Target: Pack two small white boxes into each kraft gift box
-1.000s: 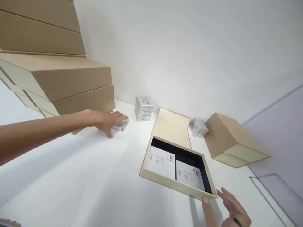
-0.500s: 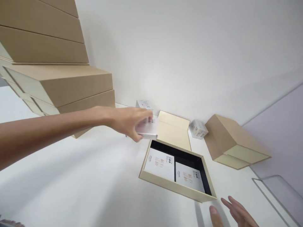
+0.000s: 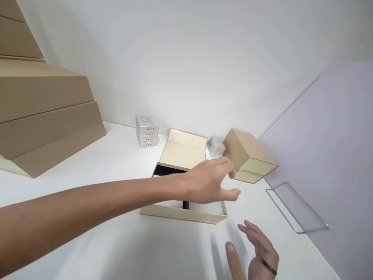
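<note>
My left hand [image 3: 208,181] reaches across the cream gift box [image 3: 183,216] from the left. Its thumb and fingers are apart, and nothing shows between them. The gift box has its flap lid [image 3: 185,149] folded back toward the wall. Black lining and parts of white cartons show inside; my left hand and forearm hide the rest. Right of the gift box, near its front corner, my right hand [image 3: 259,249] is open and holds nothing, thumb and fingers spread, a dark band at its wrist.
A stack of small white cartons [image 3: 148,134] stands left of the lid, and more small white cartons [image 3: 216,147] sit to its right. Brown boxes [image 3: 43,93] are piled at the left. Other brown boxes [image 3: 247,155] stand at the right, near a metal wire frame [image 3: 297,210].
My left hand has moved right from beside the lid to over the gift box, and the white carton it held is no longer visible in it. The camera view has shifted.
</note>
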Action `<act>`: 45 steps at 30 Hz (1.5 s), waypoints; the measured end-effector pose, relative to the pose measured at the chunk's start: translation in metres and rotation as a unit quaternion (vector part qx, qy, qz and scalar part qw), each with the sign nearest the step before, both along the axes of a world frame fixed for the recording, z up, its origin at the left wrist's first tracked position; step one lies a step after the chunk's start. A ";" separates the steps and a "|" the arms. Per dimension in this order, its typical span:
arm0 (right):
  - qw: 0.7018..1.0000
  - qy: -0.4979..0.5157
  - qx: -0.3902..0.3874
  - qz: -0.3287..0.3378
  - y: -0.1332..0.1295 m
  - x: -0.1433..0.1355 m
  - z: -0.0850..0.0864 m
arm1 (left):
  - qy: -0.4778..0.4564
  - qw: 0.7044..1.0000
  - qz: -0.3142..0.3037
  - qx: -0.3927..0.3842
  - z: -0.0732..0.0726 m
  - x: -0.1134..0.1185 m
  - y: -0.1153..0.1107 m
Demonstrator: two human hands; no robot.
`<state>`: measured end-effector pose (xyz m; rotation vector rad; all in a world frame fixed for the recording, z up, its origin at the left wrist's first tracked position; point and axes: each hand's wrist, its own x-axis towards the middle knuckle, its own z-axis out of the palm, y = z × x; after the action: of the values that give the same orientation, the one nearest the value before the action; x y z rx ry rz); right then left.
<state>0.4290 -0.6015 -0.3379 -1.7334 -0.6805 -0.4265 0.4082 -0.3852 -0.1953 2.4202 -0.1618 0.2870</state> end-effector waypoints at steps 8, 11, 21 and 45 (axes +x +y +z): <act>0.852 -0.012 -0.417 0.317 0.043 0.052 0.094 | -0.002 0.984 0.180 -0.011 0.017 -0.056 0.049; 0.743 -0.021 -0.557 0.370 0.077 0.064 0.119 | 0.159 0.975 0.141 0.069 -0.002 -0.070 0.058; 0.611 -0.209 -0.686 0.337 0.120 0.059 0.123 | 0.338 0.915 0.009 0.218 -0.021 -0.046 0.059; 0.633 -0.306 -0.599 0.383 0.120 0.070 0.112 | 0.206 0.944 0.207 0.152 0.015 0.027 0.126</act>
<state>0.4987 -0.4817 -0.2258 -2.1705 -2.5267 0.1783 0.4355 -0.2594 -0.1806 2.7446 0.5344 -0.0751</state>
